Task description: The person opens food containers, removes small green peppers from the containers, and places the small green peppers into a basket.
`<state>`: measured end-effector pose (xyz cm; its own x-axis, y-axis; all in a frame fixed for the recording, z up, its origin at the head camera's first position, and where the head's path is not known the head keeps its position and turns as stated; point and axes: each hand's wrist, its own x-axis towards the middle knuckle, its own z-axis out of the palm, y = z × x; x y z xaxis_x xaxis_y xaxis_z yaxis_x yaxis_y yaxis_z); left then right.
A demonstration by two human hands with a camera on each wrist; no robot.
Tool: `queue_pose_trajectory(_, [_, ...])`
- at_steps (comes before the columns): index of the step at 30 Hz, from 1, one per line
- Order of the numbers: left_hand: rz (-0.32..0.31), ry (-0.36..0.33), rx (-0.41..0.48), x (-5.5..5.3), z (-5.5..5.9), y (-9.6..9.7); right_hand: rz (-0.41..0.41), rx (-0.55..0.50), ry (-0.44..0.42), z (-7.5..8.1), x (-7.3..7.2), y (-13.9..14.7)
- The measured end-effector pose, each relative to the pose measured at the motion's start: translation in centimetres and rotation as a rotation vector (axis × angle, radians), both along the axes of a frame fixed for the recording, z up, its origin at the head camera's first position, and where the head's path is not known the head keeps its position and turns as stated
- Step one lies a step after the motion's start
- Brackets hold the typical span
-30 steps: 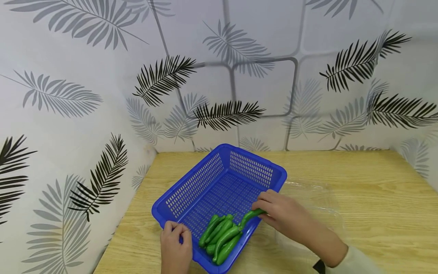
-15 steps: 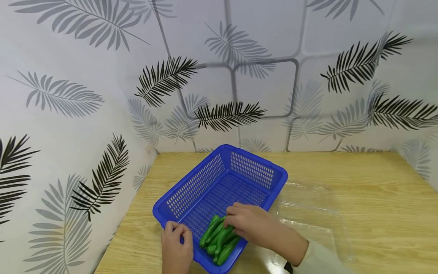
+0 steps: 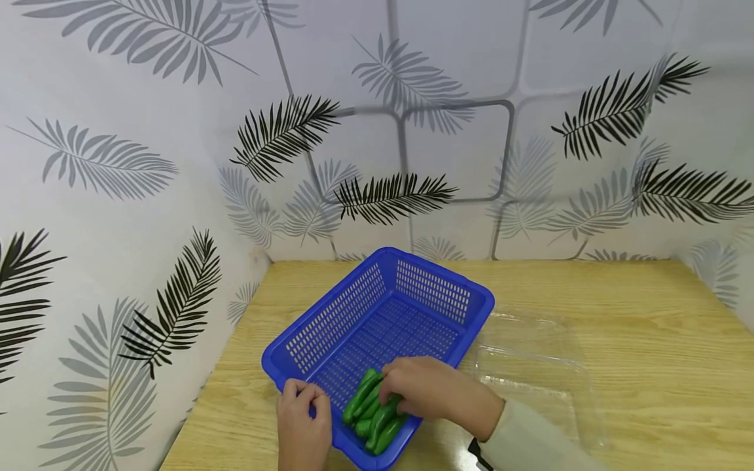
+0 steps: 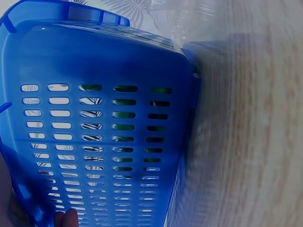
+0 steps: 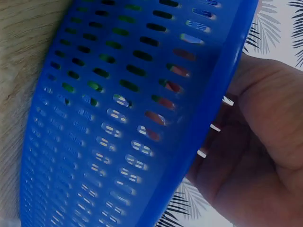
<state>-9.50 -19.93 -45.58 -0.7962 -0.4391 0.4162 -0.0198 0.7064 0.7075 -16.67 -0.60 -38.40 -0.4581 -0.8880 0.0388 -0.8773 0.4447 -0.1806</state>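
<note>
A blue plastic basket (image 3: pixel 393 320) with slotted walls stands at an angle on the table. My left hand (image 3: pixel 304 422) grips its near-left rim; in the left wrist view, fingertips (image 4: pixel 70 218) show against the basket's outer wall. Several green chili peppers (image 3: pixel 359 399) lie together in the near corner. Reaching over the right rim, my right hand (image 3: pixel 432 391) has its fingers curled down onto a pepper in this pile. The right wrist view shows that hand (image 5: pixel 272 137) behind the basket's rim, the fingertips partly hidden by the slotted wall.
To the basket's right, a clear plastic container (image 3: pixel 527 356) lies on the wood-grain table (image 3: pixel 660 340), its outline faint. A white leaf-patterned covering (image 3: pixel 424 150) rises behind the table and along its left side.
My right hand has brought a green chili pepper from the basket's right rim down and left onto the pile. My left hand and the basket have stayed in place.
</note>
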Motion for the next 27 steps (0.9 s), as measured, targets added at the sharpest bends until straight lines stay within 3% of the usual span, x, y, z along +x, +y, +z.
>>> queue_pose_trajectory(7, [-0.006,-0.049,0.016,-0.2,0.1,0.2,-0.044,0.028,-0.077,-0.4,-0.1,-0.2])
queue_pose_trajectory(14, [0.011,-0.05,-0.034,-0.3,0.2,0.2,-0.024,0.001,-0.072,-0.6,-0.2,0.2])
queue_pose_trajectory(20, [0.035,-0.052,-0.189,0.1,0.9,-0.1,0.01,-0.086,0.045,-0.7,-0.2,0.8])
queue_pose_trajectory(27, [0.037,-0.178,-0.257,0.7,2.8,-0.5,-0.107,-0.288,0.203,-0.3,0.3,2.8])
